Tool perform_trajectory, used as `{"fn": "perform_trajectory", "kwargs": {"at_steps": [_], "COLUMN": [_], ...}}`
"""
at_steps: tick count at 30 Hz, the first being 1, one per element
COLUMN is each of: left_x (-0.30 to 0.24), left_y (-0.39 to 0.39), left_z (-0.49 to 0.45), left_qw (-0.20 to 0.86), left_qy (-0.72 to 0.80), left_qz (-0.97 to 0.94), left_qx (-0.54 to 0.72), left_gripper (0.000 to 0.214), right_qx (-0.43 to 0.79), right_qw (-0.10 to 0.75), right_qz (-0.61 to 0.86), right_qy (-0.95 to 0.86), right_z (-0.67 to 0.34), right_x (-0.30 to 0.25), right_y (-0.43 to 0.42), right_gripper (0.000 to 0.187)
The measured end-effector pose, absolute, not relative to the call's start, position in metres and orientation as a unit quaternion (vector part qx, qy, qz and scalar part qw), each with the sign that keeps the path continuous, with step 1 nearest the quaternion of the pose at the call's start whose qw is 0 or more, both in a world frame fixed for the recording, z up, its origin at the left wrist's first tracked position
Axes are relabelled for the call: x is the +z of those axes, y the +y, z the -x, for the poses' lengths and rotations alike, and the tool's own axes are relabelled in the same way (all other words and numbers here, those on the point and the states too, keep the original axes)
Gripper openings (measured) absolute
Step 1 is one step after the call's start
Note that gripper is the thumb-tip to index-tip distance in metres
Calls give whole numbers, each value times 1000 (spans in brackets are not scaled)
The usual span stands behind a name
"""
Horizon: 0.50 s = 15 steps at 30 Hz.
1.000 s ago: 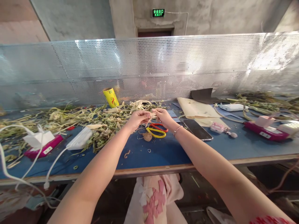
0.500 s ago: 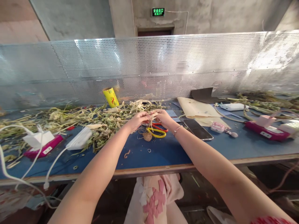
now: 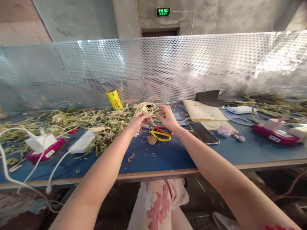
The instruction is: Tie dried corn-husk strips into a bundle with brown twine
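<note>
My left hand (image 3: 138, 122) pinches a piece of pale dried plant material (image 3: 152, 120) above the blue table. Just right of it, my right hand (image 3: 169, 117) has its thumb and fingers apart, with nothing visible between them. Below the two hands lie scissors (image 3: 161, 138) with one red and one yellow handle loop; their blades are hidden. A round brown ball of twine (image 3: 151, 140) rests beside the yellow loop. Behind and left of my left hand spreads a heap of dried stalks and leaves (image 3: 105, 127).
A yellow roll (image 3: 114, 99) leans on the heap by the perforated metal screen (image 3: 153, 70). A phone (image 3: 203, 133), tan paper (image 3: 201, 111) and a pink case (image 3: 224, 130) lie right. White cables and magenta power strips (image 3: 45, 152) sit at both sides.
My hands have parted. My right hand has let go of the dried plant piece, lifted slightly and opened its fingers. My left hand has moved a little left and still pinches the piece.
</note>
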<state>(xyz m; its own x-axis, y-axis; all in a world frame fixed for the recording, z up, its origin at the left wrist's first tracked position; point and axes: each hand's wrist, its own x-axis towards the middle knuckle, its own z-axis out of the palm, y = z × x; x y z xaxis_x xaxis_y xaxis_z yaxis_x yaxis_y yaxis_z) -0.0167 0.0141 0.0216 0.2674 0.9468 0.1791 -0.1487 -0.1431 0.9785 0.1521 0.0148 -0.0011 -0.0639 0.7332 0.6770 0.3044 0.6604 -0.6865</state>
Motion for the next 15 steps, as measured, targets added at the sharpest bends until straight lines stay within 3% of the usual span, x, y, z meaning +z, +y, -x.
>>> {"fn": "perform_trajectory", "kwargs": {"at_steps": [3, 6, 15], "left_x": [19, 15, 13], "left_y": [19, 21, 17], "left_z": [17, 16, 12], "left_qw": [569, 582, 560], "left_qy": [345, 332, 336], "left_qz": [-531, -523, -555], "left_qx": [525, 527, 516], "left_gripper": [17, 15, 23], "right_qx": [24, -44, -37], "right_qw": [505, 463, 479], "right_qz": [313, 294, 285], "right_qy": [-804, -835, -830], "right_z": [-151, -149, -148], "right_x": [-3, -4, 0], "right_y": [12, 11, 9], "right_gripper": [34, 29, 8]}}
